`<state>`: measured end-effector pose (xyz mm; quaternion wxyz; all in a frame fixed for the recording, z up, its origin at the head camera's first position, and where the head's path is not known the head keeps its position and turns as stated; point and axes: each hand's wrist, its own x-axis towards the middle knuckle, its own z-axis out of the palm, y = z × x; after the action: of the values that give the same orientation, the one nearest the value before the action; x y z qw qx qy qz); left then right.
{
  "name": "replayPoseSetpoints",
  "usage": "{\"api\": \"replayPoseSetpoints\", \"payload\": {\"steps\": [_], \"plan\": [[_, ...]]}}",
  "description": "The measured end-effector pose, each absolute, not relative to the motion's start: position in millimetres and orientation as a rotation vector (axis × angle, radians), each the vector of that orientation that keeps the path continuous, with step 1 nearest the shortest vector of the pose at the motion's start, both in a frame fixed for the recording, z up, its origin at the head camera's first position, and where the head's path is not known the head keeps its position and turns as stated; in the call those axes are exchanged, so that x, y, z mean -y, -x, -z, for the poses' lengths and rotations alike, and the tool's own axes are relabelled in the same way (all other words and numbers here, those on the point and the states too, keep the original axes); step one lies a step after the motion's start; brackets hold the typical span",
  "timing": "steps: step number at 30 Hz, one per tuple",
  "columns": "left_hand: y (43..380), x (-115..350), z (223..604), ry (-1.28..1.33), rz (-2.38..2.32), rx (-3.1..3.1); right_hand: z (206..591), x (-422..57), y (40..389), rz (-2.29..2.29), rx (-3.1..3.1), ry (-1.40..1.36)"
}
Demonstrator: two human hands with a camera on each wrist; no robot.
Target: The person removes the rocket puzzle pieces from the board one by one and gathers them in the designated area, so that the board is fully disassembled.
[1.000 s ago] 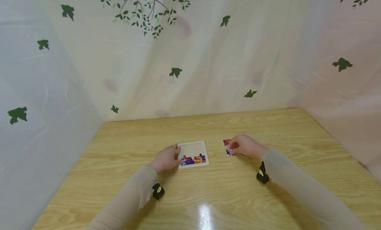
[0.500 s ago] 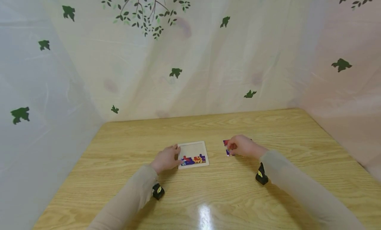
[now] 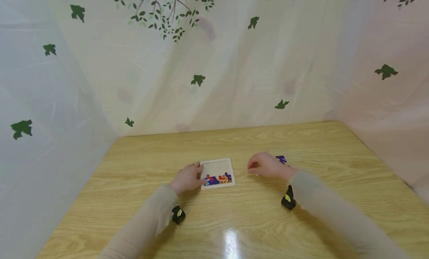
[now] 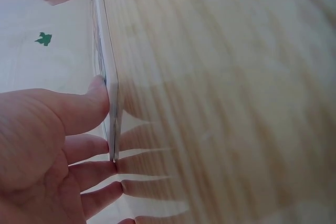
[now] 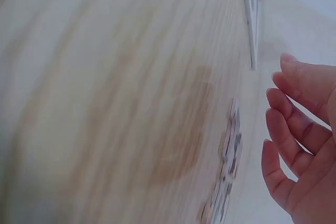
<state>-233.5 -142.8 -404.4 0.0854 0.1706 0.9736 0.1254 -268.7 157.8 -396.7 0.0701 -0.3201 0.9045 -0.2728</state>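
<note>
A shallow white puzzle tray (image 3: 214, 166) lies on the table, with joined purple, red and orange puzzle pieces (image 3: 219, 180) along its near side. My left hand (image 3: 186, 180) holds the tray's left edge. In the left wrist view the thumb (image 4: 94, 106) lies over the rim and the fingers are at its side. My right hand (image 3: 268, 165) hovers right of the tray above loose puzzle pieces (image 3: 280, 159), most of them hidden in the head view. From the right wrist view, its fingers are loosely curled, with no piece visible between them; loose pieces (image 5: 231, 145) lie below.
The wooden table (image 3: 214, 214) reaches back to a pale curtain (image 3: 228, 99) printed with green leaves and branches. Curtain also hangs at both sides. A small black wrist camera (image 3: 288, 199) sits below the right wrist, another below the left.
My right hand has shifted left from the loose pieces' right part; a purple piece behind the wrist now shows, while the pieces at left are covered. The left hand and tray have stayed put.
</note>
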Motion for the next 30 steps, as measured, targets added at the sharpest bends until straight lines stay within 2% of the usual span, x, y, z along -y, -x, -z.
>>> {"api": "replayPoseSetpoints", "payload": {"steps": [15,30], "plan": [[233.6,142.1,400.5,-0.485,-0.389,-2.891,400.3,-121.1,257.8,0.868,-2.647,1.056],[237.0,140.0,399.0,-0.486,-0.400,-2.868,397.5,-84.4,257.6,0.751,-2.697,0.868]]}}
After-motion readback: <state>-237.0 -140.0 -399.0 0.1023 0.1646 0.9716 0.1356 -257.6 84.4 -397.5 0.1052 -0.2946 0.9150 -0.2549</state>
